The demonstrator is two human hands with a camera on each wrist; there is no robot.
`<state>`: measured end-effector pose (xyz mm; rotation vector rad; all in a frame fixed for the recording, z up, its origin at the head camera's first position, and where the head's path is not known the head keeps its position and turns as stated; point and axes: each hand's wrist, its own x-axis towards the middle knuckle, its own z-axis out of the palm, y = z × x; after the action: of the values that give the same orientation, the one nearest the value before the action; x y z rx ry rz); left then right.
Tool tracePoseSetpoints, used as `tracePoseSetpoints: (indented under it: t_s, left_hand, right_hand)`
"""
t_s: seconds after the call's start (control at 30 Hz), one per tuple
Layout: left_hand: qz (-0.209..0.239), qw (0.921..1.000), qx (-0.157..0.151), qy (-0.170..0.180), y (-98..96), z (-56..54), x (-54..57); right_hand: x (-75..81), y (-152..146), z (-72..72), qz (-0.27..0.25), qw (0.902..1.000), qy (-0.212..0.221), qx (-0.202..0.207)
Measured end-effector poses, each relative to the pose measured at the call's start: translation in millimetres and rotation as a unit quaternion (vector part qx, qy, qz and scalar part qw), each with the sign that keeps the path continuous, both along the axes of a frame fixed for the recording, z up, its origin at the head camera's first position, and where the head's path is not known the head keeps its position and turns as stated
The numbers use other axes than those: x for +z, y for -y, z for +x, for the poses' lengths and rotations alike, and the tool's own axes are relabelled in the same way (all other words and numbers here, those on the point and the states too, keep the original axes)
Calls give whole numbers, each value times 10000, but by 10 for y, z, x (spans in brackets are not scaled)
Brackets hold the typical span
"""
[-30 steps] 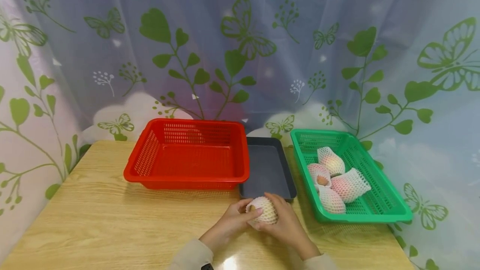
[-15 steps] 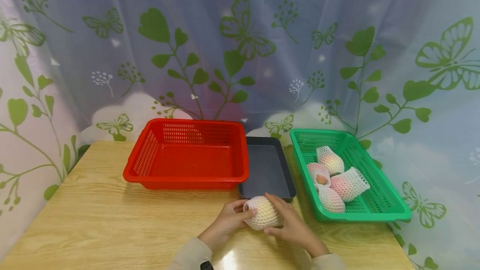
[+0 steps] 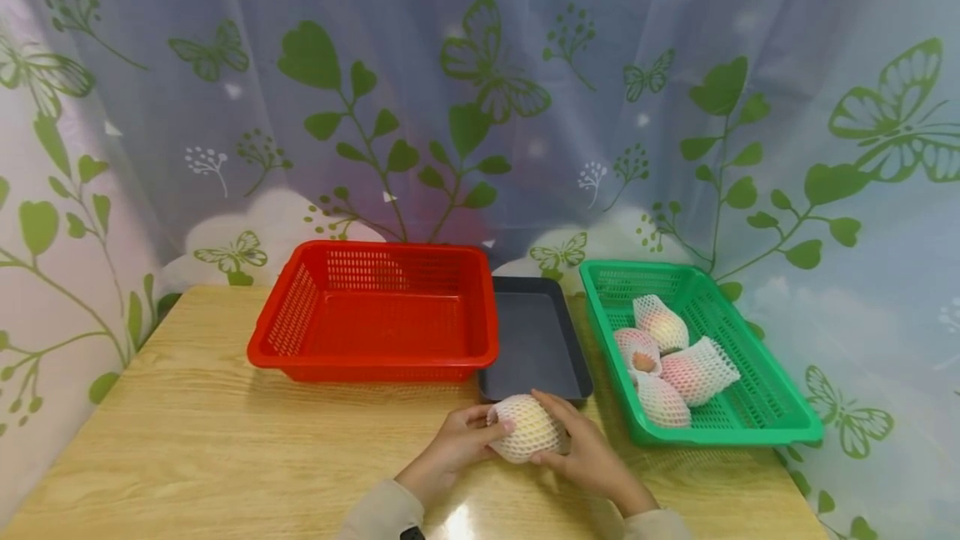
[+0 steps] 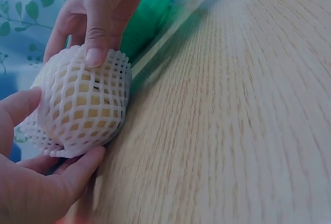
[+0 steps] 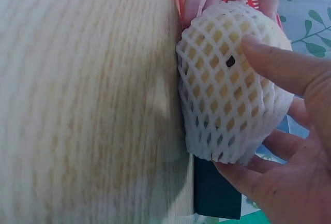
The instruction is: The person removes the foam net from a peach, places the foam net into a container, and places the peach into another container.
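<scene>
A pale yellow, rounded fruit in a white foam net (image 3: 528, 430) is held between both hands, just over the table near its front. My left hand (image 3: 459, 444) grips it from the left, thumb on the near side. From the right, my right hand (image 3: 588, 455) holds the netted fruit with its thumb and fingers curved round it. In the left wrist view, the foam net (image 4: 85, 105) covers most of the fruit, and both thumbs press on it. The right wrist view shows a small dark spot (image 5: 230, 61) through the mesh; the net's loose end hangs towards the right palm.
A red basket (image 3: 375, 372) stands at the back left. Beside it lies a dark grey tray (image 3: 532, 340), its front edge right behind the hands. A green basket (image 3: 727, 435) on the right holds several netted fruits (image 3: 686, 373). A patterned curtain (image 3: 480, 107) hangs behind the wooden table (image 3: 225, 448).
My right hand has shifted slightly right and its hold has loosened and re-formed. The netted fruit has turned, so its left end shows less and more mesh faces up. The baskets stay put.
</scene>
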<state>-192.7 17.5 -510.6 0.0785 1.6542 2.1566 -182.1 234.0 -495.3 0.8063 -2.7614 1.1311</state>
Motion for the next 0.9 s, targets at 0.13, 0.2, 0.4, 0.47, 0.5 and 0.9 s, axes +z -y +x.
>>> tracePoseSetpoints:
  t_s: [0.13,0.2,0.4,0.47,0.5,0.9]
  left_hand:
    - [8,10000,38,-17,12,4,7]
    - [-26,10000,77,-56,23,10,16]
    - [-408,9982,122,-422,65,31,73]
    - [-560,9964,125,-627,75,30,103]
    - [-593,9956,120,-720,79,27,120]
    - [-999,9819,-154,-1600,135,18,390]
  right_hand:
    - [0,-5,1,6,9999,-101,46]
    - [3,-9,8,22,9999,-156,49]
    - [46,-24,27,117,9997,-230,-11]
    - [66,-33,26,150,9997,-208,-37]
    - [77,-39,24,169,9997,-192,-52]
    - [430,-143,-46,170,9995,-32,-266]
